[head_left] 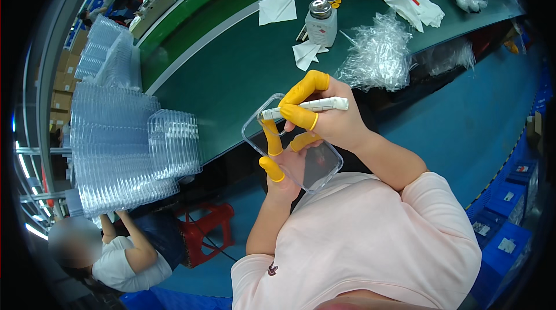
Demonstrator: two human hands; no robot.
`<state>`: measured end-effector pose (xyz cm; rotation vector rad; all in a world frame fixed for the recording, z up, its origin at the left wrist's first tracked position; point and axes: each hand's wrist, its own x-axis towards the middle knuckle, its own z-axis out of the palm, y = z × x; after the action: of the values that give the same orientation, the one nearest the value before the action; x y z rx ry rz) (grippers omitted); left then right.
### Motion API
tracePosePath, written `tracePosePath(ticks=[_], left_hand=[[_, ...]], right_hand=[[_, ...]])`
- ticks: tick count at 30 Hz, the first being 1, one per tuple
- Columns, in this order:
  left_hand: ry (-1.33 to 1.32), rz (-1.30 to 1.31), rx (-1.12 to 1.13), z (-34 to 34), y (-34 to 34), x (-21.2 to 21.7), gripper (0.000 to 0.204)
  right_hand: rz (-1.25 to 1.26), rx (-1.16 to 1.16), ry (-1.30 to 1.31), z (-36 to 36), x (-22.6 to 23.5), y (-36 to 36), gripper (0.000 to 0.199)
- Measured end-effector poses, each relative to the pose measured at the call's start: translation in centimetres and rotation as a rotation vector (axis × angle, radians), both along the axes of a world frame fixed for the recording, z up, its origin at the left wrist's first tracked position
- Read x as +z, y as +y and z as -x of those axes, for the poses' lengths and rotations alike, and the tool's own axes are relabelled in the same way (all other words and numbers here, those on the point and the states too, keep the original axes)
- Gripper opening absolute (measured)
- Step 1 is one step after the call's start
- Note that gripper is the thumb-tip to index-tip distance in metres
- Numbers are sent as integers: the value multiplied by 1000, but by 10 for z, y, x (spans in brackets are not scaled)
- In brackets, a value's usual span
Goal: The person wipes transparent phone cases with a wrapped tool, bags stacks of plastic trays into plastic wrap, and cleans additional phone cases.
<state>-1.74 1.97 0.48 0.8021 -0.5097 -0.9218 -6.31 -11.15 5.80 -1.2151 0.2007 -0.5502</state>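
Left hand [285,165] cradles a clear plastic phone case [292,145] from below, above lap; right hand [327,119] pinches a white pen-shaped tool [307,106] — tip at case's corner. Green workbench [231,72] ahead — stacked clear trays [121,148] left.

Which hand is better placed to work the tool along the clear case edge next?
Right. The right hand already grips the white tool with its tip at the clear case rim; the left hand is underneath, supporting the case.

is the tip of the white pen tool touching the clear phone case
Touching, it seems. In the head view the white pen tool, held in the right hand, has its tip on the rim of the clear phone case that the left hand holds.
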Motion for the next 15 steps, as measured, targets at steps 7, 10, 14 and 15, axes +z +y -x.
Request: tracePosePath(ticks=[7,10,14,15], left_hand=[[2,-4,14,2,-1,1,82],[-10,6,-20,0,1,-5,79],[26,-23,-20,-1,-1,-3,76],[96,-35,-7,-1,-1,-1,76]], right_hand=[[80,-76,10,0,-5,1,16],[39,-45,3,1,-3,1,16],[64,54,-8,4,-3,-2,16],[81,109,-16,5,-2,-3,16]])
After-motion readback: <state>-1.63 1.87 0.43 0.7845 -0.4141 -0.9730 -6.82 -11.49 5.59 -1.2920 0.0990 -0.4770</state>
